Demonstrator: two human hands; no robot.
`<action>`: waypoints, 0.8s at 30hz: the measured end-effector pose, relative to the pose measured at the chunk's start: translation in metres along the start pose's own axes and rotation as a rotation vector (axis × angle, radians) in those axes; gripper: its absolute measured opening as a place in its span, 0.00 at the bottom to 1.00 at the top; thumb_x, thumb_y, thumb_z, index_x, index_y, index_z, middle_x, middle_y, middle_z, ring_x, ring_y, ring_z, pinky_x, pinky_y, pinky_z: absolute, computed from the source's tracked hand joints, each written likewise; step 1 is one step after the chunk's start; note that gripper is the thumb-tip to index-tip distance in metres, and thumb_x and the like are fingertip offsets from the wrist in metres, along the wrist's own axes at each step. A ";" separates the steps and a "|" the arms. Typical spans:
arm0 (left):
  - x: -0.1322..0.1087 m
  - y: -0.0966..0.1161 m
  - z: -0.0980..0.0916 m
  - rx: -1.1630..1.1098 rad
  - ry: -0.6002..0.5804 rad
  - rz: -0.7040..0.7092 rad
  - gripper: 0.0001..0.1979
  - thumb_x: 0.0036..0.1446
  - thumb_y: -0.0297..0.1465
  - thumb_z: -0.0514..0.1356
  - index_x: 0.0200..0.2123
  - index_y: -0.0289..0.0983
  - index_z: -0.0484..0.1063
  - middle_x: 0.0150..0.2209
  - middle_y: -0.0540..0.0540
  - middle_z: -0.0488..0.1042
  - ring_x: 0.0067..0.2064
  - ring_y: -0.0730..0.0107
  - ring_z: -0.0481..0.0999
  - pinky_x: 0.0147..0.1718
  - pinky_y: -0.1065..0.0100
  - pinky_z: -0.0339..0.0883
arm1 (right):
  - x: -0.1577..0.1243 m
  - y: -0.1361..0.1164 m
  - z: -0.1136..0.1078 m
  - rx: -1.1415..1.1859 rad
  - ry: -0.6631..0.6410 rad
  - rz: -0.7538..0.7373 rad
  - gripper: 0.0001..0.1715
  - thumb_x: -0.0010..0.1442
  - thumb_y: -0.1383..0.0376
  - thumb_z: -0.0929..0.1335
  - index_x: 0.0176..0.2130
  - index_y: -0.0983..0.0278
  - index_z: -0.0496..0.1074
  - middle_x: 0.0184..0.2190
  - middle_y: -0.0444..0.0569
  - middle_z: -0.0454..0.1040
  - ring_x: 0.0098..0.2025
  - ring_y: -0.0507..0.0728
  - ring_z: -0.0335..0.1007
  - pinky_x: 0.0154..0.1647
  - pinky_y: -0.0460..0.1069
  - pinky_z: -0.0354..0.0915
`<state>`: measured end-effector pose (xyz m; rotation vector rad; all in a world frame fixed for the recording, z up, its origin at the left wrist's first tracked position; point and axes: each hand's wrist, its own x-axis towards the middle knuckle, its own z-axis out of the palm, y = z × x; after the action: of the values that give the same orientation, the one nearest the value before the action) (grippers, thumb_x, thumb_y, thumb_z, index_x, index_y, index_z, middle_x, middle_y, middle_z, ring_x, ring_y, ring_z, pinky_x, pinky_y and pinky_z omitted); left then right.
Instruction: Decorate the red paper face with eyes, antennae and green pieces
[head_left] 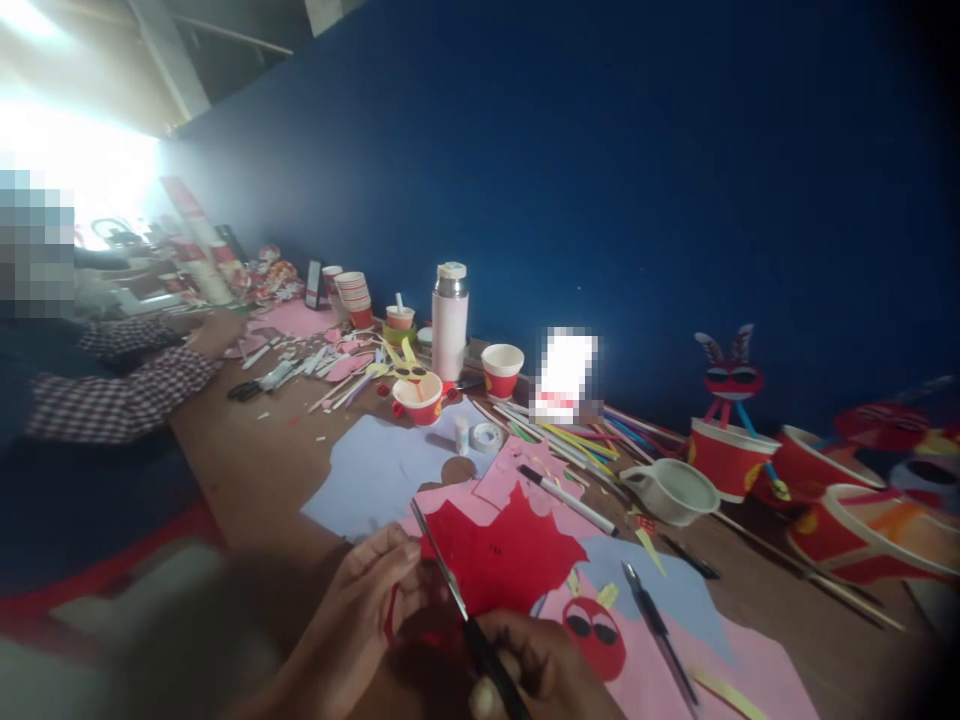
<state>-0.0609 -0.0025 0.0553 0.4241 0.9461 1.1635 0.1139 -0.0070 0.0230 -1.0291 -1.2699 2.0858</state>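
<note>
My right hand (544,655) is closed around the black handles of a pair of scissors (487,660). The metal blades point up and to the left, across the jagged left part of a sheet of red paper (499,555). At the left edge of that paper, my left hand (367,590) has its thumb and fingers pinched together on the red paper, partly hidden behind the blades. Just right of my right hand lies a round red paper face (595,638) with black-and-white eyes and yellow horns. A black pen (660,632) rests beyond it on pink paper.
Light blue paper (367,460), a marker (568,500), a tape roll (486,437) and a glue stick (461,436) lie ahead. Behind stand a thermos (450,330) and a red cup (502,372). Decorated cups (731,460) line the right. A co-worker's checked sleeve (127,390) is at left.
</note>
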 end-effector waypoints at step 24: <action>0.032 0.010 0.018 0.341 -0.094 0.062 0.13 0.42 0.35 0.69 0.25 0.34 0.69 0.21 0.50 0.73 0.17 0.82 0.64 0.17 0.78 0.54 | -0.037 -0.049 -0.047 0.127 0.109 -0.400 0.31 0.41 0.58 0.78 0.41 0.61 0.64 0.28 0.41 0.67 0.27 0.50 0.61 0.27 0.44 0.58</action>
<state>-0.0494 0.0331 0.0596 0.7807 1.0579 1.0293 0.1747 0.0132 0.0664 -0.7494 -1.1615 1.7560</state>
